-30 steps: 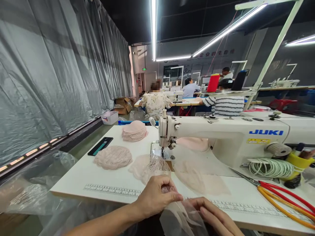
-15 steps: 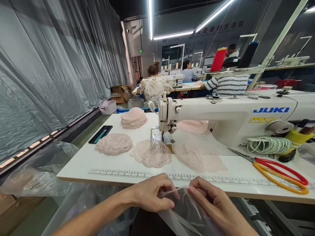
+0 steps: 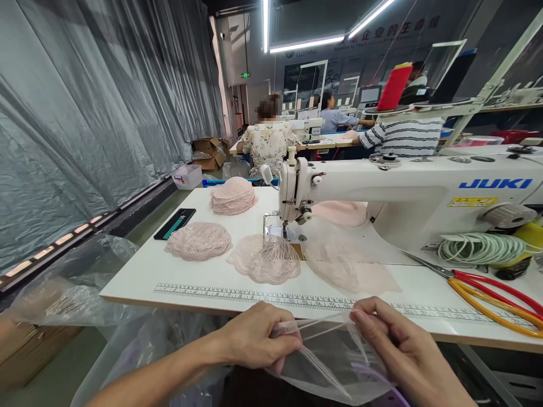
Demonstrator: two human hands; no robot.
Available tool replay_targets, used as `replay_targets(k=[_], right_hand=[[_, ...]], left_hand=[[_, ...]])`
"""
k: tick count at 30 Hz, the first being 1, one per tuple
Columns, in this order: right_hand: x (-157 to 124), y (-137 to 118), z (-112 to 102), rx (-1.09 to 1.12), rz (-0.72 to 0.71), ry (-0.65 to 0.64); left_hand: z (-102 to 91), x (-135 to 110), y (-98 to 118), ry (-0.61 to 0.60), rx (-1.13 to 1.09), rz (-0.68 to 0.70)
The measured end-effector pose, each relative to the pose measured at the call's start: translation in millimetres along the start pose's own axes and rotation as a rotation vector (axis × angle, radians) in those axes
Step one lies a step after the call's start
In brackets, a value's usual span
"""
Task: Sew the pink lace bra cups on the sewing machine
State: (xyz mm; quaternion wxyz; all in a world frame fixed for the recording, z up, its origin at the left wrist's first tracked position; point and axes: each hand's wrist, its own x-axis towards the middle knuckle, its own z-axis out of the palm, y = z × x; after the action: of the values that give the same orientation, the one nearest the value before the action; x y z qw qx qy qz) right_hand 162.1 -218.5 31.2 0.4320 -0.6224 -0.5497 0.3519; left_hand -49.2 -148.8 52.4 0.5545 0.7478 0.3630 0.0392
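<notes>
A clear plastic bag (image 3: pixel 328 364) is stretched between my hands over my lap, below the table's front edge. My left hand (image 3: pixel 265 339) pinches its rim between thumb and fingers. On the opposite side, my right hand (image 3: pixel 392 336) grips the rim between thumb and forefinger. Through or behind the film at lower right shows a curved purple thing (image 3: pixel 373 373), its kind unclear. On the table beyond lie a pink lace piece (image 3: pixel 267 260), a second lace piece (image 3: pixel 199 242) to its left, and sheer pale fabric (image 3: pixel 352 265) to its right.
A white JUKI sewing machine (image 3: pixel 419 189) stands across the right side. Long scissors with red and yellow handles (image 3: pixel 487 294) lie by the ruler strip (image 3: pixel 250 295). A pink stack of lace cups (image 3: pixel 233 196) and a dark phone-like object (image 3: pixel 175 224) are at left. Co-workers sit ahead.
My hands have moved apart, the right one going rightward, and the bag's rim is now pulled wider. A purple shape has come into view at the bag. The camera view has shifted slightly.
</notes>
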Motion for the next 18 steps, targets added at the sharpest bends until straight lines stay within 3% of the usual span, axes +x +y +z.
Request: replay_targets(k=[3, 9, 13, 16, 18], right_hand=[[-2.7, 1.5, 1.9, 0.035, 0.034, -0.017], [-5.5, 11.3, -3.1, 0.034, 0.07, -0.022], [0.3, 18.8, -10.2, -0.098, -0.072, -0.108], [2.2, 15.2, -5.0, -0.11, -0.139, -0.179], [2.1, 10.9, 2.7, -0.076, -0.142, -0.233]], left_hand=[[-1.1, -1.8, 1.2, -0.056, -0.091, -0.043], [1.9, 2.4, -4.0, -0.133, -0.172, 0.006], [1.9, 0.6, -8.6, -0.078, -0.092, 0.003], [4.9, 0.1, -6.9, 0.002, 0.016, 0.139], [11.1, 3.7, -3.2, 0.02, -0.041, 0.241]])
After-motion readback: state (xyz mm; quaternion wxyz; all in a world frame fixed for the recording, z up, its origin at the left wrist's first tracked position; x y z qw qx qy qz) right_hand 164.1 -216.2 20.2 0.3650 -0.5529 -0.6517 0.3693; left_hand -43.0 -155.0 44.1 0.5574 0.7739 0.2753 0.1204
